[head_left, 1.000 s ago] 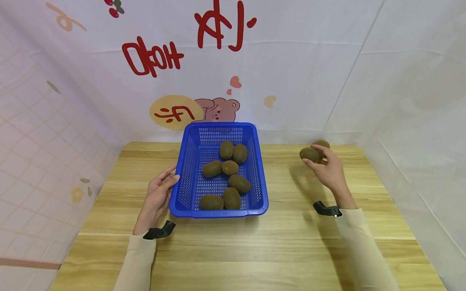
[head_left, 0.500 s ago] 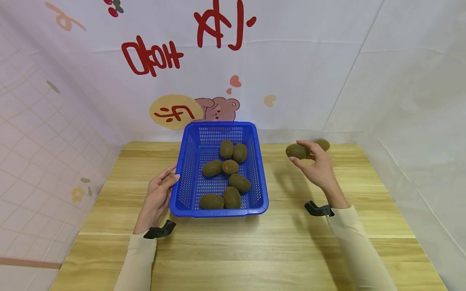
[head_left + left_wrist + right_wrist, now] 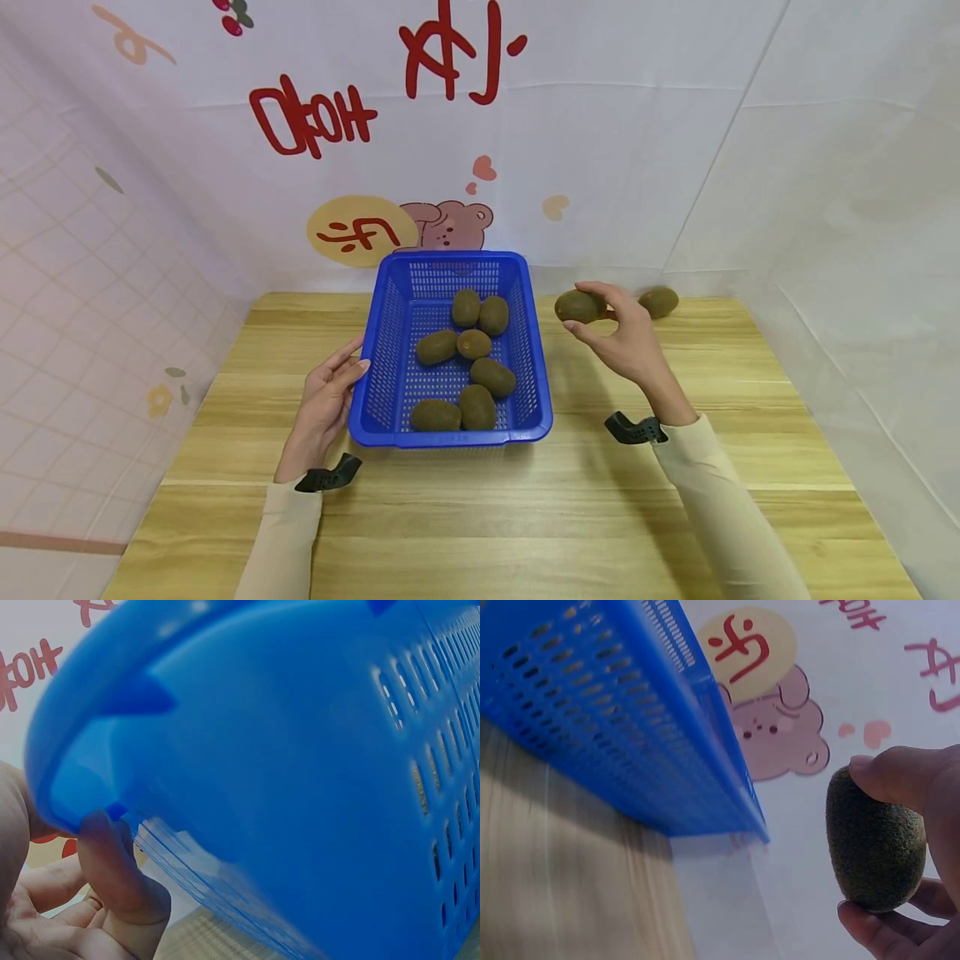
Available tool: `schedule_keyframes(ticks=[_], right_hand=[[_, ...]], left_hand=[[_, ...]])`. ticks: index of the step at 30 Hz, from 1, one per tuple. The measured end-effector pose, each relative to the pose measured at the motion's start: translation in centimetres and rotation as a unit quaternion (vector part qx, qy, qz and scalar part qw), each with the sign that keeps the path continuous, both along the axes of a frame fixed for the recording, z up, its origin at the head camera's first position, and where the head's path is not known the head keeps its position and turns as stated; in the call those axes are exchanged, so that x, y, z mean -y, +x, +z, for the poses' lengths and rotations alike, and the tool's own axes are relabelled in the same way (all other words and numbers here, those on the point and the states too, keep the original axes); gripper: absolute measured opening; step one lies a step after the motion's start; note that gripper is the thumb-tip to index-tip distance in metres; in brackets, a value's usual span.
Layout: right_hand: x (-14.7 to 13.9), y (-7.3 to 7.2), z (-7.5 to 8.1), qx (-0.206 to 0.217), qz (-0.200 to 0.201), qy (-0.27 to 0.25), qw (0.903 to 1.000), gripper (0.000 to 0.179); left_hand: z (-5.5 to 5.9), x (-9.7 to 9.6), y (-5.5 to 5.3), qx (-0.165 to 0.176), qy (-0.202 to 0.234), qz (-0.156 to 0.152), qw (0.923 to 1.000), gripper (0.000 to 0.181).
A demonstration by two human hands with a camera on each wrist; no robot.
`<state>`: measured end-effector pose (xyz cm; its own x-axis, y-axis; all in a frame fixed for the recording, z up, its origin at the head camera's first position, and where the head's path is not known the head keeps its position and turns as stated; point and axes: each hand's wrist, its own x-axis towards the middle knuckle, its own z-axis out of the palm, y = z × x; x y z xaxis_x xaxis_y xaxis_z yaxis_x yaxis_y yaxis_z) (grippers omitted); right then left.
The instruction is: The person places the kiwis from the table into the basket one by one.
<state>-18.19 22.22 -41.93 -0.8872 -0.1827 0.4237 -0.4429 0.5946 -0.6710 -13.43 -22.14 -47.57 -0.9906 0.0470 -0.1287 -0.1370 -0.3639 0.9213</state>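
My right hand (image 3: 626, 337) pinches a brown kiwi (image 3: 579, 307) between thumb and fingers, off to the right of the blue basket (image 3: 542, 367). In the right wrist view the kiwi (image 3: 871, 844) shows held up above the table, apart from the basket wall (image 3: 630, 742). At the basket's left side, my left hand (image 3: 326, 404) grips the rim; its finger (image 3: 120, 877) curls up under the rim (image 3: 56, 750) in the left wrist view. Several kiwis (image 3: 437, 347) lie loose on the perforated basket floor, two of them near the front wall.
Another kiwi (image 3: 660, 302) lies on the wooden table (image 3: 465, 517) at the back right, behind my right hand. A white printed cloth (image 3: 615, 150) hangs along the table's back edge, and similar cloth stands at both sides.
My right hand has carried the held kiwi leftward toward the basket, away from the kiwi left at the back right. The left hand and the basket have stayed put.
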Motion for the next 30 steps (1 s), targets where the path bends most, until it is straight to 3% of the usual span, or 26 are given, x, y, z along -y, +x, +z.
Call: schedule_keyframes(ticks=[11,30], right_hand=[[3.6,-0.1,1.8,-0.013,0.060,0.009,0.9981,0.054],[9.4,0.1,2.4,-0.009,0.175,0.058,0.9828,0.052]], left_hand=[[0.1,0.0,0.0,0.005,0.001,-0.001,1.0000,0.065],[-0.2,0.0,-0.1,0.003,0.008,0.001,1.0000,0.065]])
